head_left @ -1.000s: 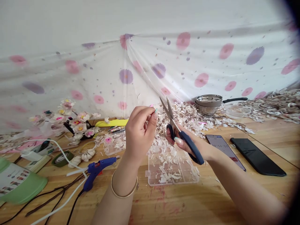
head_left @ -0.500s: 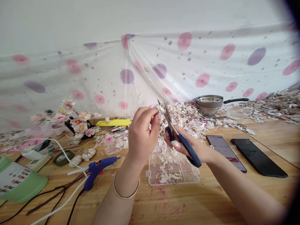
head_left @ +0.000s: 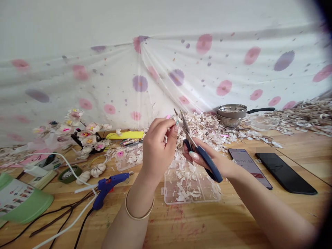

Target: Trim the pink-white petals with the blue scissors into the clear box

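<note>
White papery flake [head_left: 176, 119], light and fragile, sits pinched at its edge by the left hand [head_left: 158, 148], just beside blue-handled scissors [head_left: 207, 165] clamped in the right hand [head_left: 210, 154].

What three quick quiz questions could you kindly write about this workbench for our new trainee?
1. Which hand grips the steel scissors with navy-blue handles?
2. True or false: the left hand pinches a small white scrap beside the scissor blades.
3. What lies in the clear plastic compartment box? A) pale curled scraps B) stainless steel bowls C) a blue glue gun

Key: 1. The right hand. 2. True. 3. A.
</note>
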Motion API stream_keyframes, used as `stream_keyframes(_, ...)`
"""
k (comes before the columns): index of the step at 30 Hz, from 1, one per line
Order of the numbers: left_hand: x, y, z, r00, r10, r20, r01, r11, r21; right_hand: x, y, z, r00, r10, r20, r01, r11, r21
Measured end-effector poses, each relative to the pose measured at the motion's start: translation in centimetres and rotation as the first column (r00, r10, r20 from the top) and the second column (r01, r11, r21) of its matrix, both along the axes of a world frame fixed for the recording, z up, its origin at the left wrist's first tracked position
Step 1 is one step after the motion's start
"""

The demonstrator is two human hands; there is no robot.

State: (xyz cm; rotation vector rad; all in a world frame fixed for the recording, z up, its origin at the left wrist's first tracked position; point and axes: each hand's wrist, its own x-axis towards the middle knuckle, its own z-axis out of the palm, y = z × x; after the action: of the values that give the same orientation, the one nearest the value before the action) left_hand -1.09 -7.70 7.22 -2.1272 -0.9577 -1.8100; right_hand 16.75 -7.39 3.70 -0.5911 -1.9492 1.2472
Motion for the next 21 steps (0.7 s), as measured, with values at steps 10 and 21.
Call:
stream_keyframes(10,-0.03,0.12,-0.07,0.998,-0.031,0.049,0.034,0.998,-0.049,0.37,-0.06,0.18,0.998,-0.01,0.06,0.007,0.999,0.046)
stream_keyframes(21,-0.01,0.16,-0.1,1.0,0.003,0.019,-0.003,1.0,-0.014,0.31,0.18,-0.09,0.998,-0.006,0.056,0.005,1.0,0.014)
